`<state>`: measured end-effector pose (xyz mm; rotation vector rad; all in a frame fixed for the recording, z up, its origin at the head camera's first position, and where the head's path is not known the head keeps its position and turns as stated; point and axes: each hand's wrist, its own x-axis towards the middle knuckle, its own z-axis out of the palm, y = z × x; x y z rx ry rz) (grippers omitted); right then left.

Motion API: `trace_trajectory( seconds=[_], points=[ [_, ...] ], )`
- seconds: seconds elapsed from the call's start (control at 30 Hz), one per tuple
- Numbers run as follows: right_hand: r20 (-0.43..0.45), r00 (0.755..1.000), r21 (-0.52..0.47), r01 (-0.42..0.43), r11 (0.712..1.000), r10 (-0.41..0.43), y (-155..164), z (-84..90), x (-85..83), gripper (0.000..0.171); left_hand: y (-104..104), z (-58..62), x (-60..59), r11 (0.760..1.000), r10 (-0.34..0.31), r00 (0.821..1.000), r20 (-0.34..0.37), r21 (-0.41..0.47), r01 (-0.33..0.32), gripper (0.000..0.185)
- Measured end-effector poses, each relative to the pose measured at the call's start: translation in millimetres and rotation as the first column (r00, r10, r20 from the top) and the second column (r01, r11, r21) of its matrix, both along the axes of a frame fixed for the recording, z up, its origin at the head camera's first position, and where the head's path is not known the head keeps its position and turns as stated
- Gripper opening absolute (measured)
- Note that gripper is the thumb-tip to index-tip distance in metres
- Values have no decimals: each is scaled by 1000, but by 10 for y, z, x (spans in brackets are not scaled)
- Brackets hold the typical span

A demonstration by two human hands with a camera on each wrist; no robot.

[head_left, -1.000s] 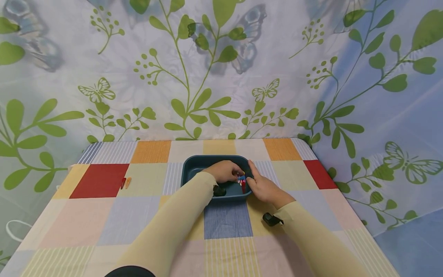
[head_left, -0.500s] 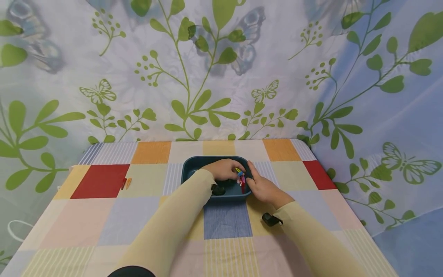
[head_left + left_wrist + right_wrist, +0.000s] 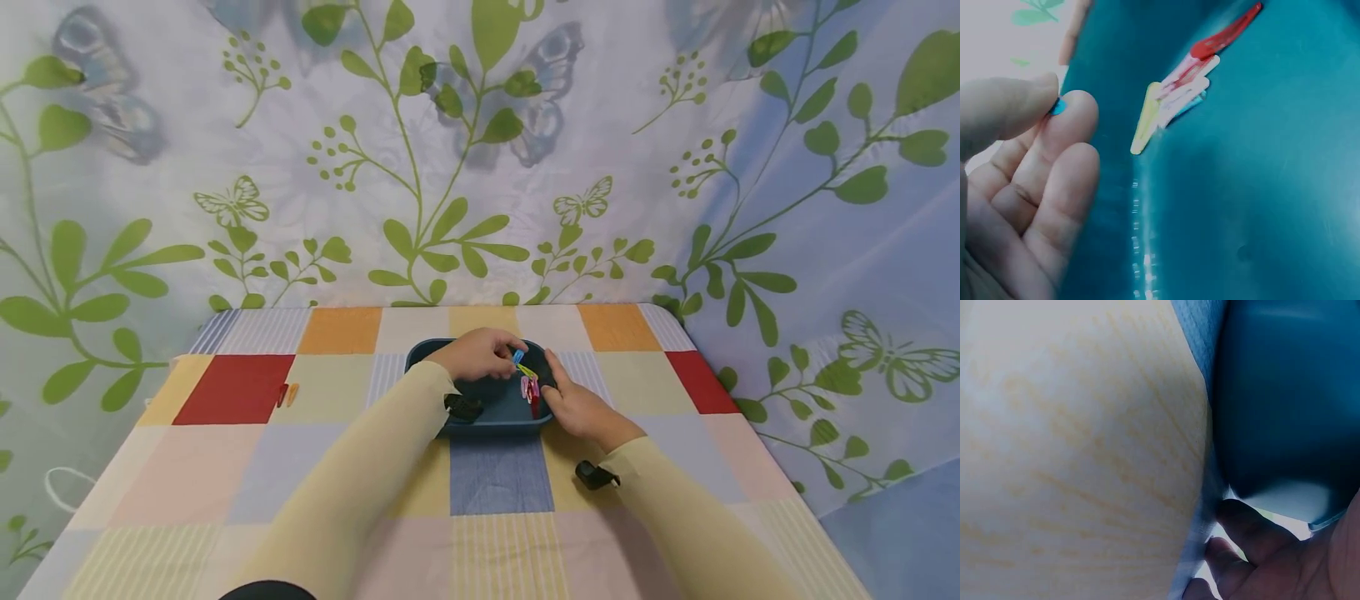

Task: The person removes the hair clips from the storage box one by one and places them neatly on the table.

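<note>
Tray (image 3: 498, 428) is resting on a patchwork tablecloth (image 3: 187, 475), its long side running across in front of the person. Left hand (image 3: 480, 354) is reaching over the tray interior and is pinching a blue clip (image 3: 518, 356) between thumb and forefinger; only a small blue part is showing between the fingertips in the left wrist view. The other fingers of this hand are bending loosely beside the grip. Right hand (image 3: 588, 408) is gripping the right end of the tray, with the thumb lying at the rim and the fingers lying along the outside.

Inside the tray, near its right end, a group of clips is lying in an overlapping pile. A yellow clip (image 3: 1145, 119) is touching pink clips (image 3: 1182, 97); a red clip (image 3: 1225, 32) is extending from the pile, and a second blue clip (image 3: 1191, 106) is showing partly beneath the pink ones.

Well to the left of the tray, a dark red clip (image 3: 281, 395) and an orange clip (image 3: 292, 393) are lying side by side on the tablecloth. Behind the table, a leaf-and-butterfly curtain (image 3: 285, 142) is hanging.
</note>
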<state>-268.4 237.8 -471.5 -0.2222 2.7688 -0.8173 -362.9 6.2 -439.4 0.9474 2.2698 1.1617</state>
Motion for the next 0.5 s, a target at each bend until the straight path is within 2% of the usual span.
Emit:
trace_trajectory(
  seconds=[0.23,0.37,0.5],
  points=[
    [-11,1000,-1,6,1000,-6,0,7,2,70,-193,173,78,994,71,997,12,77,-72,46],
    [-9,1000,-3,3,1000,-3,-12,9,5,70,-391,306,167,991,109,994,-21,86,-107,42],
    [-3,1000,2,3,1000,-3,-15,8,5,70,-683,399,227,986,145,987,-69,93,-138,40]
  ],
)
